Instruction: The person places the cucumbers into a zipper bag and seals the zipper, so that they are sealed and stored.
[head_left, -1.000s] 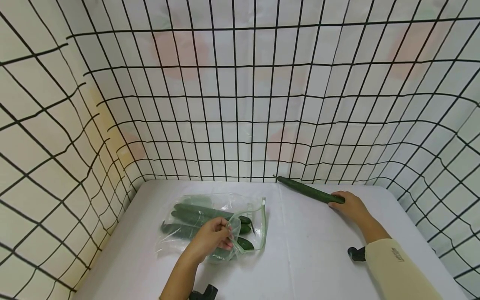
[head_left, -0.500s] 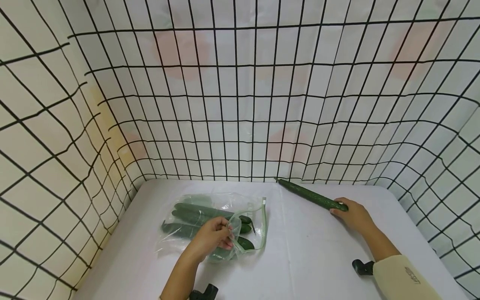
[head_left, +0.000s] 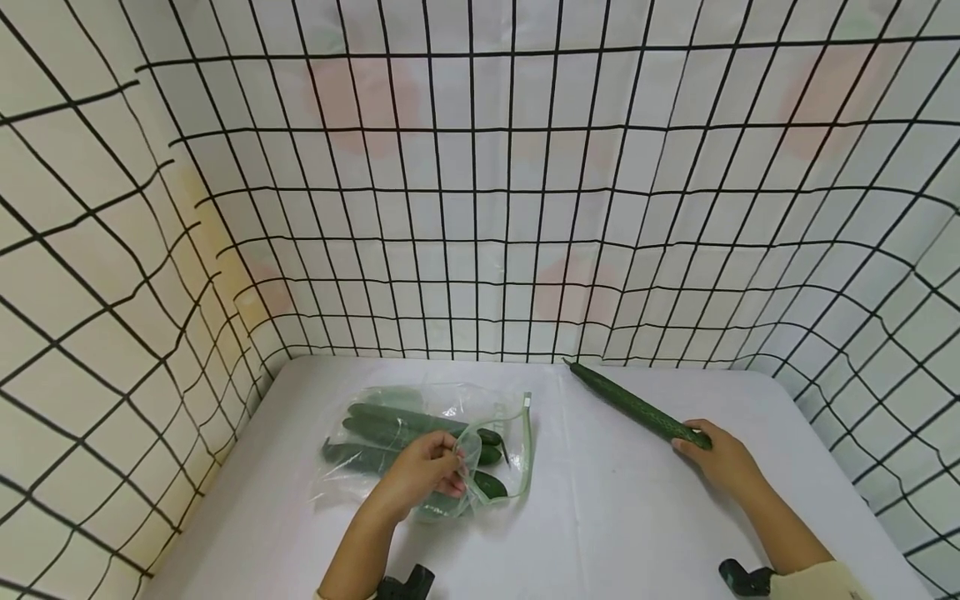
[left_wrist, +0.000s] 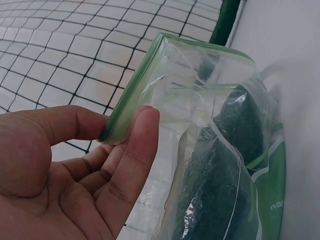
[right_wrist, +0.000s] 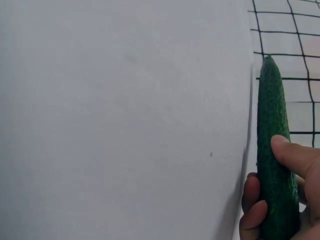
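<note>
A clear zip bag (head_left: 450, 404) with a green-edged mouth lies on the left half of the table, several cucumbers (head_left: 405, 423) inside it. My left hand (head_left: 422, 473) pinches the edge of the bag's mouth; in the left wrist view, thumb and fingers (left_wrist: 142, 135) hold the green rim (left_wrist: 135, 82) and film, holding the mouth apart. On the right, my right hand (head_left: 723, 462) grips one end of a single cucumber (head_left: 626, 402), whose stem end points toward the back mesh. The right wrist view shows thumb and fingers around this cucumber (right_wrist: 274, 110).
Black wire mesh (head_left: 487, 192) surrounds the white table (head_left: 592, 533) at the back and both sides. Black wrist mounts (head_left: 742, 577) show below each hand.
My right hand has drawn the single cucumber toward the front and slightly right, its far end swinging right along the back edge. My left hand and the bag have hardly moved.
</note>
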